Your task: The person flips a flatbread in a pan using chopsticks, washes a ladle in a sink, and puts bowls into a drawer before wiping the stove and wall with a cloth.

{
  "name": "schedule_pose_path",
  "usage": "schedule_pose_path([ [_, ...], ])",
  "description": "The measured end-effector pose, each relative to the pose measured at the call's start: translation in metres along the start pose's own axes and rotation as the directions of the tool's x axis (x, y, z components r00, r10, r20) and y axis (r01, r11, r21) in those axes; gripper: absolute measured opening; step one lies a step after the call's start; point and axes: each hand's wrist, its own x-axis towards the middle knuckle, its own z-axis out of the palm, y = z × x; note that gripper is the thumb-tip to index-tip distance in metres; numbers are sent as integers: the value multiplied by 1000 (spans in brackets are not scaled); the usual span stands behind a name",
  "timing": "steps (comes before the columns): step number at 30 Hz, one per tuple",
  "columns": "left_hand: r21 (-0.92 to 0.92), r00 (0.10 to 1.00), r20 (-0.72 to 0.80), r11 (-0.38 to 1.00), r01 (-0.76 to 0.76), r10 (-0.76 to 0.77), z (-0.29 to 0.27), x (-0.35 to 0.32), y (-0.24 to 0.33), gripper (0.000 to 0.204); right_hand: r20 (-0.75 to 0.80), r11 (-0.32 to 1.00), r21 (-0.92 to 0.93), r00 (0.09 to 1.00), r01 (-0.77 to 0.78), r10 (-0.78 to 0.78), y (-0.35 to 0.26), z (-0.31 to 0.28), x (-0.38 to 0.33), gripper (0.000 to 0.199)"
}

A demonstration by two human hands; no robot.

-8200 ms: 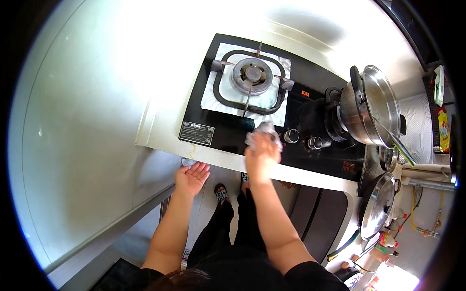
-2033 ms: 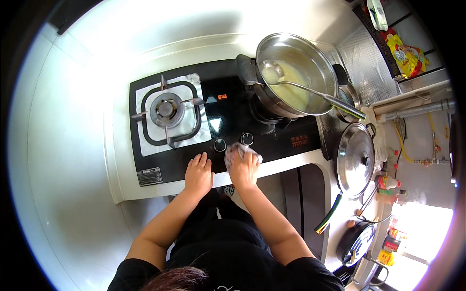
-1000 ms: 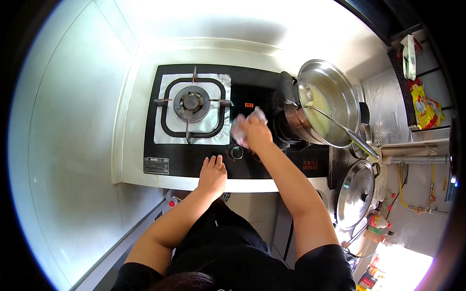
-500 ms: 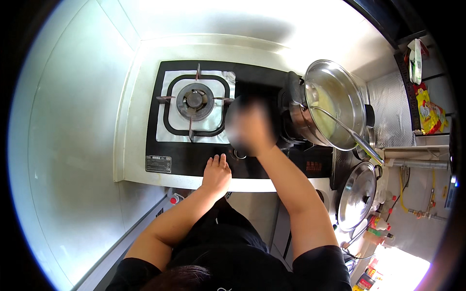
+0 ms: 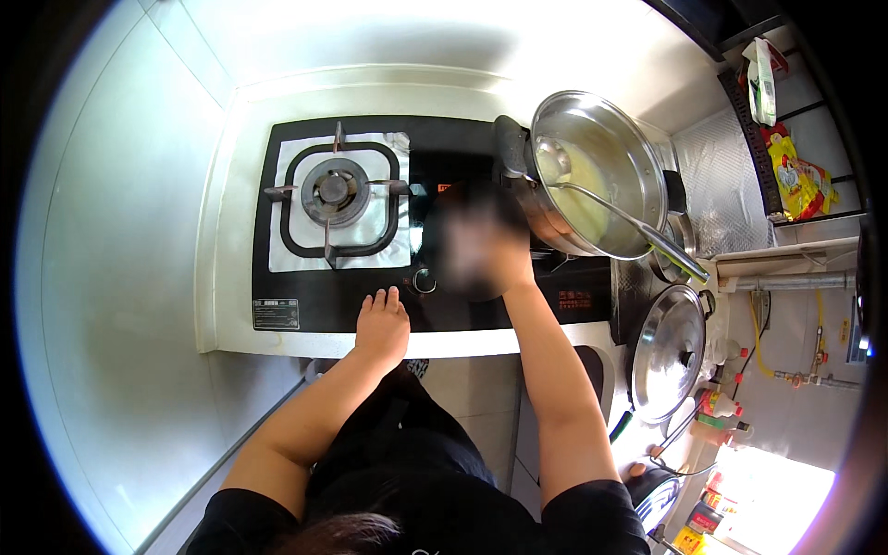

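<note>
The black glass stove top [image 5: 351, 301] lies flat, set into a pale tabletop, its long side running left to right. Its left half carries a round gas burner [image 5: 335, 188] under a dark pan support, ringed by a square of foil. A small round knob [image 5: 424, 280] sits near the front edge, just right of centre. The middle of the glass is blurred there.
</note>
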Motion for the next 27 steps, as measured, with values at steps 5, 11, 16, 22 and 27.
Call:
schedule_pose_path([
  [5,13,999,-55,1000,3,-2,8,-1,0,33,110,933,-94,928,-346,355,21,-42,-46,25],
  [11,-12,993,-121,1000,-9,8,10,-3,-1,34,-125,948,59,940,-313,318,52,-60,-88,36],
  [16,-7,993,-109,999,-43,42,4,2,3,36,-321,978,-203,947,-56,-12,34,20,-101,49],
  [22,10,997,-81,1000,2,-2,3,-1,-1,32,63,956,-271,988,-116,138,3,-7,-125,50],
  [27,4,996,-88,1000,9,-9,12,0,1,38,-370,966,-231,908,115,-197,23,8,-48,46],
])
